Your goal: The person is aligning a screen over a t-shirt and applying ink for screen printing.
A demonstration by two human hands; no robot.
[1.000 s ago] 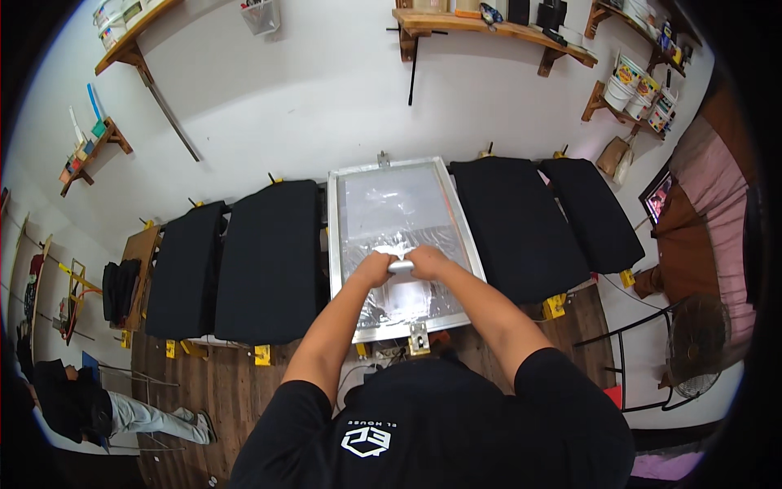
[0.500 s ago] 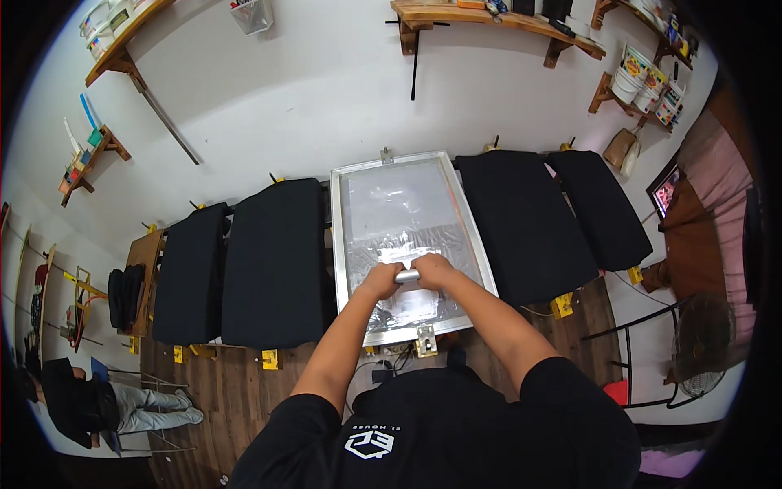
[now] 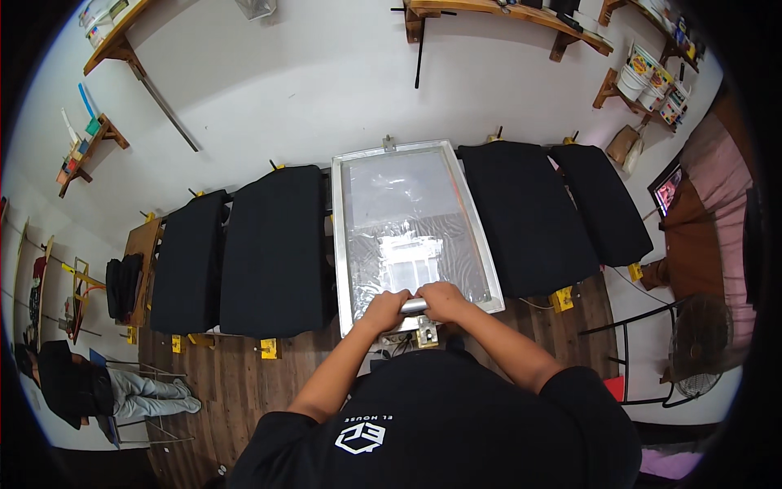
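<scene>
Both of my hands are closed on a squeegee (image 3: 414, 306) with a silver metal handle. My left hand (image 3: 384, 310) grips its left part and my right hand (image 3: 442, 301) its right part; the fingers hide most of it. It is at the near end of a silver-framed printing screen (image 3: 339, 244), just inside the near rim. Wet-looking streaks and a bright reflection show on the mesh (image 3: 399, 196). A metal clamp (image 3: 427, 332) sits at the frame's near edge, and another clamp (image 3: 388, 144) is at its far edge.
Black-covered boards (image 3: 273, 253) stand left of the screen, with more black boards (image 3: 525, 220) to the right. Wall shelves (image 3: 505, 18) hang beyond. A fan (image 3: 705, 334) stands at right. Another person (image 3: 77, 383) sits at far left.
Both hands have drawn the squeegee toward me, from the lower middle of the screen to its near end. More of the streaked mesh now shows beyond my hands.
</scene>
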